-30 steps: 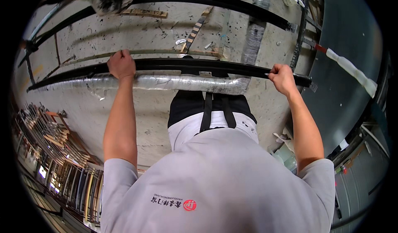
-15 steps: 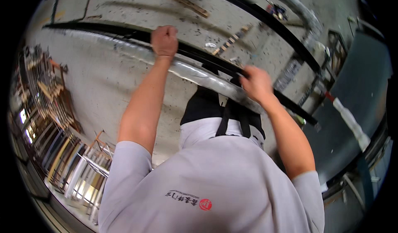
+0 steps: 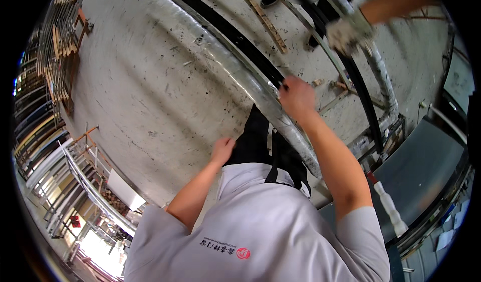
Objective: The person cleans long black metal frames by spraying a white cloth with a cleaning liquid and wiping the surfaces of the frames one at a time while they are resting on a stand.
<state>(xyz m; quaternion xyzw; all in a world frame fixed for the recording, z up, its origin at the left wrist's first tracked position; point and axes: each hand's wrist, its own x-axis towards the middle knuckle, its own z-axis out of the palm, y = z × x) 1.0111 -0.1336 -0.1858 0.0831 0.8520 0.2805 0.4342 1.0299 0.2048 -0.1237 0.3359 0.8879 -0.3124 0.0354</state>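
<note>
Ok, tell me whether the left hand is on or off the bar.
Off. The left hand hangs free by the waist; only the right hand grips the bar.

The right arm is stretched forward and upward, bare below a short grey sleeve, and the right hand is closed in a grip with the knuckles turned up. The left arm is bent at the elbow and held close to the body; the left hand hangs lower, near the waist, with loosely curled fingers.
</note>
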